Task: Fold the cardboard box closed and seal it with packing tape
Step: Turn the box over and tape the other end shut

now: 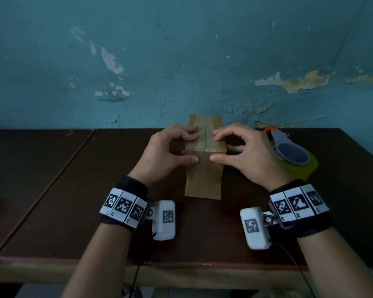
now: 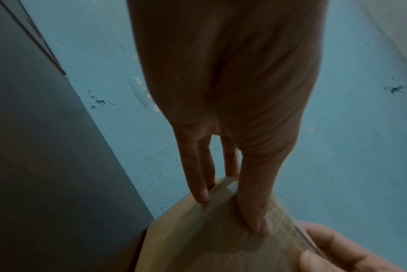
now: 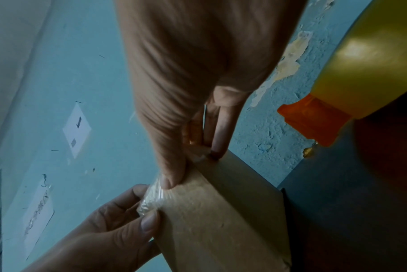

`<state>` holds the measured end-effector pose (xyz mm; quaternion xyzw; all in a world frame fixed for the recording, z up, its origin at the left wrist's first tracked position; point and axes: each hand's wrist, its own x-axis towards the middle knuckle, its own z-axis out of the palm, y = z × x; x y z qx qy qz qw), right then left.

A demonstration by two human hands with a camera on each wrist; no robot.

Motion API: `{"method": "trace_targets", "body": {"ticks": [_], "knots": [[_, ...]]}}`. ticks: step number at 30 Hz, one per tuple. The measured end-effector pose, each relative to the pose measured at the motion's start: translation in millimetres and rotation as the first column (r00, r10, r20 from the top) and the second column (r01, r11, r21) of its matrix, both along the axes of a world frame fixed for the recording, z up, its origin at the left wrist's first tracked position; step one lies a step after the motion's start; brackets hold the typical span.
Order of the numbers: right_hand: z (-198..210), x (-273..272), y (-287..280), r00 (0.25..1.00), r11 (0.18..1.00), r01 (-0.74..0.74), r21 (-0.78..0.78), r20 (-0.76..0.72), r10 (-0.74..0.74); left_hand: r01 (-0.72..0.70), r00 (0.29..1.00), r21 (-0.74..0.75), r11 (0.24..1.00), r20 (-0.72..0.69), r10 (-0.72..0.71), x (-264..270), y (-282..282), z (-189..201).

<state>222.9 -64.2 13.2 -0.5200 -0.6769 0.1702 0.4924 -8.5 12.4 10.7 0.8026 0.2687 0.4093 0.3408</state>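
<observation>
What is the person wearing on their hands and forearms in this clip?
Both hands, left hand and right hand, are bare, without sleeves. Each wrist has a black band with white square-code tags, plus a white camera pod carrying another tag. Thin black cables trail back.

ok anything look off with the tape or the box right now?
One thing: in the right wrist view the clear tape is crumpled and bunched at the cardboard box front edge, between the two thumbs, not lying flat. The flaps are folded shut and the box stands square on the table. The tape dispenser lies undisturbed beside it.
</observation>
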Motion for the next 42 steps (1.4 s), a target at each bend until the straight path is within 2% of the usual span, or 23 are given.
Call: {"method": "trace_targets", "body": {"ticks": [5, 12, 21, 25, 35, 38, 42], "knots": [[-0.6, 0.0, -0.2, 1.000, 1.000, -0.006, -0.008, 0.012, 0.006, -0.013, 1.000, 0.011, 1.000, -0.019, 0.013, 0.1, -0.9, 0.6], [6.2, 3.6, -4.6, 0.994, 0.994, -0.089, -0.067, 0.058, 0.092, -0.003, 1.000, -0.038, 0.999, 0.009, 0.004, -0.9, -2.6, 2.9], [3.1, 6.3, -3.2, 0.993, 0.992, -0.121, -0.046, -0.004, 0.121, -0.026, 0.999, 0.001, 1.000, -0.020, 0.026, 0.6, -0.5, 2.0], [4.0, 7.2, -5.1, 0.993, 0.992, -0.111, -0.067, -0.038, 0.109, -0.031, 0.998, 0.044, 0.999, -0.051, 0.034, 1.9, -2.0, 3.2], [5.5, 3.3, -2.7, 0.996, 0.996, -0.082, -0.019, 0.039, 0.083, -0.052, 0.991, 0.033, 0.998, -0.122, 0.056, 3.4, -2.3, 4.0], [6.6, 4.5, -4.1, 0.995, 0.995, -0.098, -0.033, 0.006, 0.098, -0.055, 0.993, -0.003, 0.998, -0.108, 0.054, 4.9, -4.3, 5.0], [9.5, -1.4, -7.8, 0.985, 0.986, -0.161, -0.040, -0.065, 0.159, -0.075, 0.977, 0.044, 0.996, -0.195, 0.082, 8.1, -6.3, 5.2]]}}
